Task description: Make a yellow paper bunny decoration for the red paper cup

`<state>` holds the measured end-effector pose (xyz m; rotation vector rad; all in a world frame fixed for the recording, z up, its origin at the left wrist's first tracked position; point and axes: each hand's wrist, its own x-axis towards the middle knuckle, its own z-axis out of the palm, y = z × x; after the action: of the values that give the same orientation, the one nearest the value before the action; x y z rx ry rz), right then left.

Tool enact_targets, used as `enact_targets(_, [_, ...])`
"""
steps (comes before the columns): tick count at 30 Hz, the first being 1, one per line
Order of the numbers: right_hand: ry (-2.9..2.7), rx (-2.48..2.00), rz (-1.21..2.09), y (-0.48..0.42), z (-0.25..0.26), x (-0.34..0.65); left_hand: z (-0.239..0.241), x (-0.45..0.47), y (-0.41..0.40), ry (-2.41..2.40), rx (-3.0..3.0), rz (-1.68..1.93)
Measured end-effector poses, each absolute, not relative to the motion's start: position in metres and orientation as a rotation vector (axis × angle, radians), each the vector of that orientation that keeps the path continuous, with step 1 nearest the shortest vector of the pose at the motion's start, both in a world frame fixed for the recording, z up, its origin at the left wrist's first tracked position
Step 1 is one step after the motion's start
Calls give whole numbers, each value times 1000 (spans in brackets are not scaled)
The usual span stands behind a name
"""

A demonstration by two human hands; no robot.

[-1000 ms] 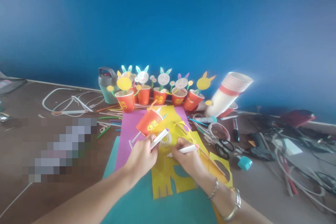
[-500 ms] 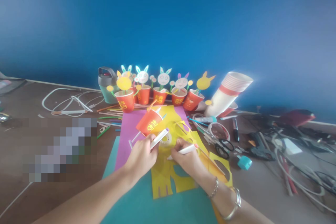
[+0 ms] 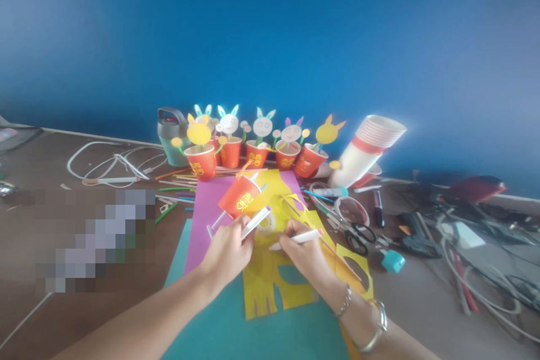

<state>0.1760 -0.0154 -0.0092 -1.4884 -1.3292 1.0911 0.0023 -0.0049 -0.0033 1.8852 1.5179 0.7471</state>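
My left hand (image 3: 230,247) is closed around a white marker with a purple end (image 3: 255,223) and rests over the papers. In my right hand (image 3: 306,253) is a white marker with a pinkish-red end (image 3: 310,235), its tip pointing left, close to the yellow paper (image 3: 261,278). Whether the tip touches the paper I cannot tell. Between my hands lies a small pale round piece (image 3: 266,221), partly hidden. An orange-red paper cup (image 3: 239,197) lies tilted just beyond my left hand. Purple paper (image 3: 201,211) and teal paper (image 3: 219,332) are underneath.
Red cups with paper rabbit faces (image 3: 257,153) line the back by the blue wall. A leaning stack of white cups (image 3: 358,152), scissors (image 3: 358,239), a tape roll (image 3: 352,211) and tangled cables (image 3: 476,281) are at right. A grey-green bottle (image 3: 172,138) stands back left.
My right hand has shifted the marker slightly, its rear end now a little further right and its tip slightly higher. My left hand holds still.
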Motion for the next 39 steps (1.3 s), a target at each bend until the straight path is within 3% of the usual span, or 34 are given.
enact_targets(39, [-1505, -1380, 1161, -19, 0, 168, -4, 1, -4, 1483, 1853, 829])
